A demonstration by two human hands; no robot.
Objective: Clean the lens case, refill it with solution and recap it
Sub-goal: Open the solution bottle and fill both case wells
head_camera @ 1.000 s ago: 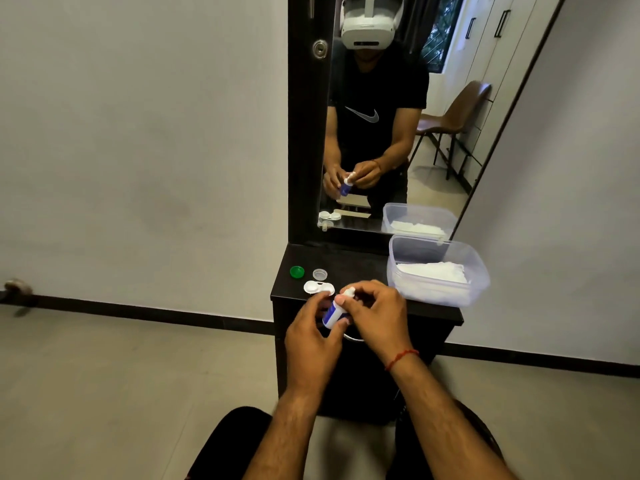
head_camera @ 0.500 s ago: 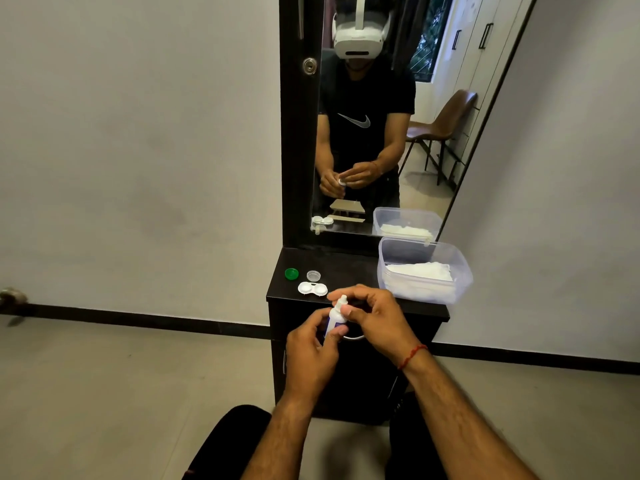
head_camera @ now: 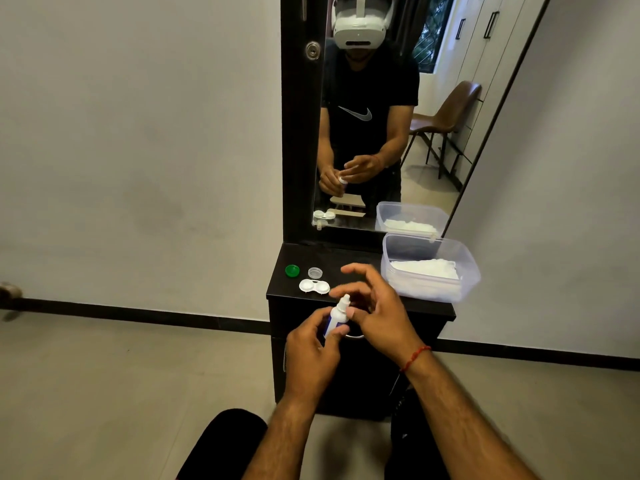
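Observation:
My left hand (head_camera: 311, 344) grips a small white solution bottle (head_camera: 337, 315) with a blue label, held upright in front of the dark cabinet. Beside the bottle's white tip is my right hand (head_camera: 375, 313), fingers spread and straight and thumb close to the bottle's neck; I see nothing held in it. The white lens case (head_camera: 314, 286) lies on the cabinet top (head_camera: 349, 261) with both wells uncovered. Just behind it lie a green cap (head_camera: 292, 270) and a clear cap (head_camera: 314, 272).
A clear plastic tub (head_camera: 465, 271) with white tissues stands on the right of the cabinet top. A tall mirror (head_camera: 377, 109) behind it reflects a person, the case and the tub. Pale walls rise to the left and right, and tiled floor lies below.
My right hand has left the bottle's top, where its fingers were pinching, and has spread open. The left hand keeps the bottle, now more upright.

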